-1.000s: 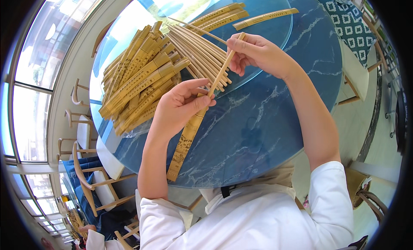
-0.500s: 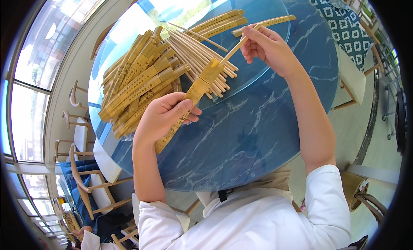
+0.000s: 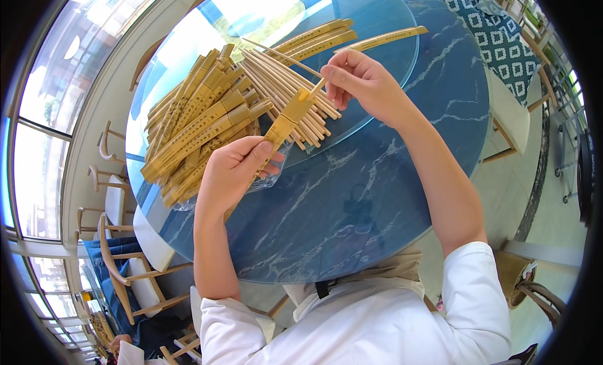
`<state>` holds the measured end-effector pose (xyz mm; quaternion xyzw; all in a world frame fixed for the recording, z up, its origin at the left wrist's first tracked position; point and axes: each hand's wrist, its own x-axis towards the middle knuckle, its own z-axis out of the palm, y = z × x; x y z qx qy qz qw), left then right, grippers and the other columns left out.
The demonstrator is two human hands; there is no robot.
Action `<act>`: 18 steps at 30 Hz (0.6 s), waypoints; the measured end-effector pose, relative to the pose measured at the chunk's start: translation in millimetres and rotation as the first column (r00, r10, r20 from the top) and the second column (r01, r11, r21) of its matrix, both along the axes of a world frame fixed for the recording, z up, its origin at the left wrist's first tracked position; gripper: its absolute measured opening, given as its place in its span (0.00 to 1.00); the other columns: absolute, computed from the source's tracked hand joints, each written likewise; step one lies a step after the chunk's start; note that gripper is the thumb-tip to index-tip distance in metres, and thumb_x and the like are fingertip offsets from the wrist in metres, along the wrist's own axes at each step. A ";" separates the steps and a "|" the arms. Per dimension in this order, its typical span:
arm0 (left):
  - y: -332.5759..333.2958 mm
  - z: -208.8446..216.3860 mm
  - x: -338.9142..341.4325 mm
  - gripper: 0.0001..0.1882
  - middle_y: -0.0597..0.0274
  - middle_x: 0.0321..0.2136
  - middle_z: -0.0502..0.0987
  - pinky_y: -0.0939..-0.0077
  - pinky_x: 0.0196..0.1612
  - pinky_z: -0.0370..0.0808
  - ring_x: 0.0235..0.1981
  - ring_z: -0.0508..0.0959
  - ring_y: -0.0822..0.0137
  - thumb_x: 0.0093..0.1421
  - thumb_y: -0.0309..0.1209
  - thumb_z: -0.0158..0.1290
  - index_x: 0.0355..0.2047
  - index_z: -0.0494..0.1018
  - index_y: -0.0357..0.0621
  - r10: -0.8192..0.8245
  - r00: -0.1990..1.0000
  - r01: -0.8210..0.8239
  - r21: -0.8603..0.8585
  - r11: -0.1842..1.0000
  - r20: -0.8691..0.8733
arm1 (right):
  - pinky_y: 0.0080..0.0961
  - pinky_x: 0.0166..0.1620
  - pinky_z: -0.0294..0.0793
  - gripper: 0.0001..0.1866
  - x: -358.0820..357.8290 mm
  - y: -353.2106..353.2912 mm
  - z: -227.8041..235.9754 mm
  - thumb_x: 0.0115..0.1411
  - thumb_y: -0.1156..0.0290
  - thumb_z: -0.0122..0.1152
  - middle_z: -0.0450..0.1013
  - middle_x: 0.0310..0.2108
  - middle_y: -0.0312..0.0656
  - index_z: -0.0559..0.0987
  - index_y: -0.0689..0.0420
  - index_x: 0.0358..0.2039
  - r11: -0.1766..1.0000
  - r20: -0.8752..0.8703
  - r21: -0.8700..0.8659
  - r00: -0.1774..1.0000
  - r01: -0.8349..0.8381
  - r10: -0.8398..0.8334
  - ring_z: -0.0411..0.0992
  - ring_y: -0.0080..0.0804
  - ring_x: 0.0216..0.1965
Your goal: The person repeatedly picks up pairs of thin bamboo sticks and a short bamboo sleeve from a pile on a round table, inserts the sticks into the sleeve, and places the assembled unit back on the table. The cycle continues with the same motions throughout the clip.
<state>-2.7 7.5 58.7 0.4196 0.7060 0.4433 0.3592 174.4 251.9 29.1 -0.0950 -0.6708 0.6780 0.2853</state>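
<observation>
The scene is brightly lit by daylight let in through the tall windows (image 3: 47, 82) beyond the left edge of the table (image 3: 314, 220), where the panes are largely burnt out to white; strong glare is thrown back by the glass disc (image 3: 377, 13) toward the table's far left edge, and a dim reflection (image 3: 358, 207) is formed nearer its front edge. The left hand (image 3: 232, 170), the right hand (image 3: 361, 82) and the yellow wrapper (image 3: 290, 117) are rendered fairly sharply, but the window frames are bowed by the fisheye lens, outer detail is softened, and the corners are blacked out.
</observation>
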 end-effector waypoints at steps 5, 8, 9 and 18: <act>1.4 -0.1 -1.9 0.16 0.57 0.37 0.87 0.76 0.38 0.80 0.34 0.85 0.71 0.76 0.36 0.55 0.51 0.81 0.34 0.024 0.999 -0.025 -0.002 1.000 -0.036 | 0.16 0.34 0.77 0.10 0.9 -2.3 3.6 0.72 0.65 0.67 0.80 0.29 0.33 0.80 0.58 0.40 0.997 -0.028 -0.010 0.997 0.075 -0.076 0.76 0.17 0.29; -0.9 3.7 -0.6 0.16 0.58 0.37 0.87 0.76 0.38 0.80 0.33 0.85 0.71 0.76 0.37 0.55 0.50 0.81 0.34 0.048 0.998 -0.049 -0.021 0.999 -0.027 | 0.17 0.34 0.76 0.07 -2.7 -12.2 3.0 0.72 0.68 0.66 0.80 0.30 0.33 0.81 0.58 0.41 0.999 -0.003 -0.038 1.000 0.023 -0.023 0.75 0.16 0.29; -1.8 4.0 -2.3 0.16 0.58 0.36 0.87 0.76 0.38 0.80 0.33 0.85 0.71 0.76 0.37 0.55 0.50 0.81 0.34 0.039 0.999 -0.040 -0.020 0.999 -0.032 | 0.17 0.34 0.76 0.07 -1.7 -10.4 4.2 0.72 0.68 0.66 0.80 0.30 0.34 0.81 0.59 0.41 0.997 -0.025 -0.021 0.997 0.075 -0.075 0.75 0.17 0.29; 0.4 3.6 0.0 0.15 0.59 0.35 0.86 0.77 0.38 0.81 0.33 0.84 0.72 0.75 0.36 0.56 0.48 0.81 0.34 0.047 0.999 -0.048 -0.034 0.998 -0.023 | 0.17 0.36 0.77 0.07 -2.5 -18.5 3.1 0.72 0.71 0.65 0.83 0.32 0.37 0.83 0.62 0.40 0.999 0.032 -0.030 0.999 -0.023 0.024 0.76 0.18 0.30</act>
